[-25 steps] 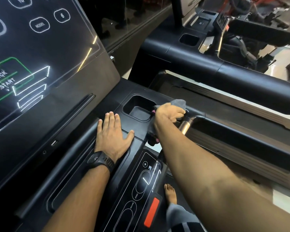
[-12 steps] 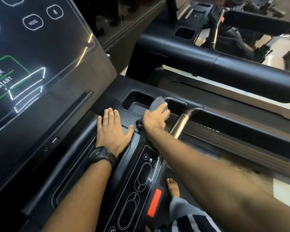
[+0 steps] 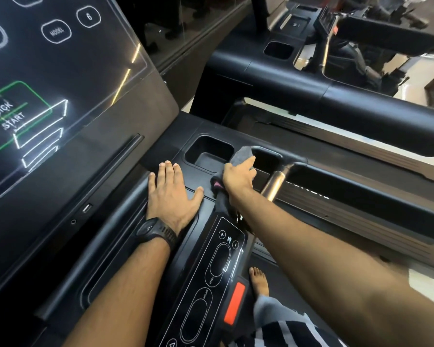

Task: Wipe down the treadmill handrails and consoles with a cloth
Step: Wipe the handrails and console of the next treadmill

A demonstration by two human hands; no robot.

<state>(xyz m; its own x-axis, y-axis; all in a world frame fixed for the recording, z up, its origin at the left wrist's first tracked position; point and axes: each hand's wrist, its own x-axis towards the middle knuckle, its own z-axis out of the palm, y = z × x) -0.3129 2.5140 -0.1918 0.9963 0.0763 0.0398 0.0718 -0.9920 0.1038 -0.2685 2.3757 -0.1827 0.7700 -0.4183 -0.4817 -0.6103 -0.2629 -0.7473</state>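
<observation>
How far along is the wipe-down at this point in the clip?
Done: nothing visibly marks any surface as wiped, so I cannot tell. In hand: the right hand holds the grey cloth against the rim between the two console recesses, while the left hand rests flat on the console deck. Left, probably: the metal handrail grip, control panel and touchscreen.

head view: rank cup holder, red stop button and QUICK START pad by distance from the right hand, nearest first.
1. Cup holder: directly left of the right hand, which holds the cloth by its right rim.
2. Red stop button: further down the control strip, toward the person.
3. QUICK START pad: far left, up on the screen.
</observation>
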